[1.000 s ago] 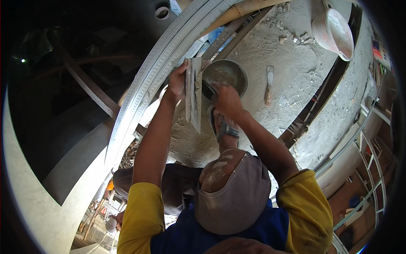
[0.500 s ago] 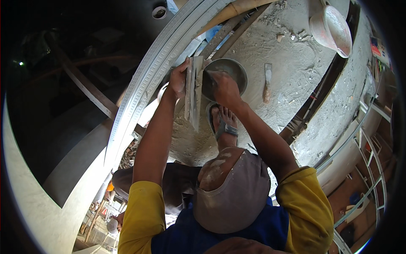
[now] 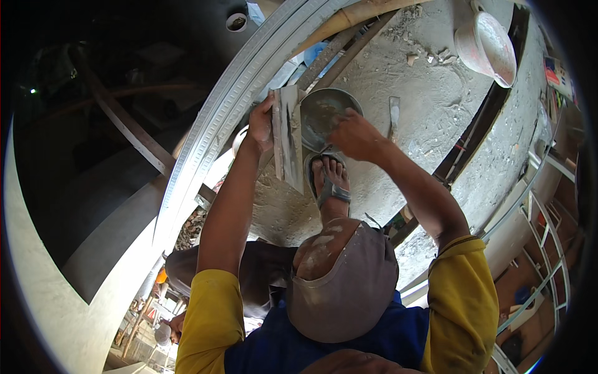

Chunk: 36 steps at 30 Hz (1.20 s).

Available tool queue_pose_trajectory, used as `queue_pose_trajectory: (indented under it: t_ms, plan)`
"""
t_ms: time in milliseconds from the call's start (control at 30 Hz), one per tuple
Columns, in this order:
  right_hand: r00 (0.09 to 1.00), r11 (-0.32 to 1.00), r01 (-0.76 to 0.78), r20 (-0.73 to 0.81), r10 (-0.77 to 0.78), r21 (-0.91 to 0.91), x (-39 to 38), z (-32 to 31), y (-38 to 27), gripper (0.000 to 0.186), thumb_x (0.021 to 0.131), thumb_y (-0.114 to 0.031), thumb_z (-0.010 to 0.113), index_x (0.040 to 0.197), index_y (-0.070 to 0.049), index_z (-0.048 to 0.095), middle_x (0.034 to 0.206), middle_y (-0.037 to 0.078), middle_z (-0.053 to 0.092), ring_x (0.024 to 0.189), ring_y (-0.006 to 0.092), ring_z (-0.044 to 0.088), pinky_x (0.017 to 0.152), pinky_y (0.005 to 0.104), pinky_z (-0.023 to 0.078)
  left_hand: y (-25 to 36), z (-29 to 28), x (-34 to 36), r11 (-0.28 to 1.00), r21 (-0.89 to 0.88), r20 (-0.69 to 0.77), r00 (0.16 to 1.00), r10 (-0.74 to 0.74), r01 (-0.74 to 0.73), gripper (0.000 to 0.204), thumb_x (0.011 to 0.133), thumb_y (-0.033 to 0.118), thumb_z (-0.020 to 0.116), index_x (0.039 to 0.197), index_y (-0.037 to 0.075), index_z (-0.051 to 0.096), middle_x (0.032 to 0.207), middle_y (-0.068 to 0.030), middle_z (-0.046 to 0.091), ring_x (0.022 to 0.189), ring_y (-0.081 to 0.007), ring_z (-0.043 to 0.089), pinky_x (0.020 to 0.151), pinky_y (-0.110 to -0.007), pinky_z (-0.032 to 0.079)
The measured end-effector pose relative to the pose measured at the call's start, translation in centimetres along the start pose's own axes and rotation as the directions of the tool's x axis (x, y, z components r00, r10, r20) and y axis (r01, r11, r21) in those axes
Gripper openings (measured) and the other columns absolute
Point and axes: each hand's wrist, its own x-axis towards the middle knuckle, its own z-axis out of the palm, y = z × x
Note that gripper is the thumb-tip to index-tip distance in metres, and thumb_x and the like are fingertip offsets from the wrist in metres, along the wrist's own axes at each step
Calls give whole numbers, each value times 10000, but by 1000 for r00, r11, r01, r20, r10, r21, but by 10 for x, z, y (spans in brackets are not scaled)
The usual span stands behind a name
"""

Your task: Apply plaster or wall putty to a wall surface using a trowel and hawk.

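With my left hand (image 3: 261,124) closed on it, a long, plaster-smeared grey board (image 3: 286,140) stands left of a round metal bowl (image 3: 321,109). My right hand (image 3: 354,137) is closed on a tool (image 3: 325,148) at the bowl's lower right rim; the tool is mostly hidden under the fingers. A flat scraper (image 3: 394,112), its handle partly behind my right hand, lies on the dusty grey floor (image 3: 423,93) to the right of the bowl. My sandalled foot (image 3: 330,187) is just below the bowl.
A whitish bucket (image 3: 486,50) sits at upper right beside a dark gap (image 3: 473,131) in the floor. Curved metal channels (image 3: 215,106) border a dark space at left. A metal frame (image 3: 539,237) is at right, and another person (image 3: 168,330) is at lower left.
My right hand and its tool have moved right, away from the board's face to the bowl's right rim. My left hand and the board have barely shifted.
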Motion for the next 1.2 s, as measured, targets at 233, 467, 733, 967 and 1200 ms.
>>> queue_pose_trajectory:
  t_ms: [233,467,733,967,1200]
  plan:
    - [842,805,-27,-421,338,593,-38,-19,4,382,783,64,590,1104,-99,718,1024,156,700,1013,314,651,860,393,497,-10,1,-38,980,-200,-290,956,-48,-11,676,978,606,360,1306,37,521,1151,-186,623,1074,-310,617,983,-484,475]
    - [617,893,296,-782,93,339,-19,-27,-37,417,804,33,617,1179,-139,684,1206,126,652,1123,297,618,952,433,487,-35,14,-48,921,-341,-91,968,-234,190,540,1010,472,411,1257,10,542,1068,-174,672,952,-277,686,843,-446,583]
    - [828,977,78,-559,47,198,-32,5,13,519,765,47,615,1246,-149,620,1276,90,609,1182,310,571,1027,465,458,-10,-17,-65,915,-399,-100,989,-109,61,392,1005,358,450,1104,18,617,893,-143,667,779,-254,669,699,-356,590]
    - [808,941,-180,-503,307,287,16,42,9,434,826,-27,567,1259,-42,570,1223,137,610,1138,325,581,982,487,470,-20,12,-37,917,-399,-164,986,-37,-32,420,982,326,423,1217,13,577,1028,-190,665,982,-300,663,863,-373,555]
    - [931,978,-210,-309,195,-17,21,45,-6,207,832,-128,568,1005,-78,670,1155,99,621,1138,265,580,958,414,461,-26,-7,-38,912,-410,39,998,39,-19,515,989,291,388,1417,5,384,1277,-274,558,1130,-351,605,980,-409,517]
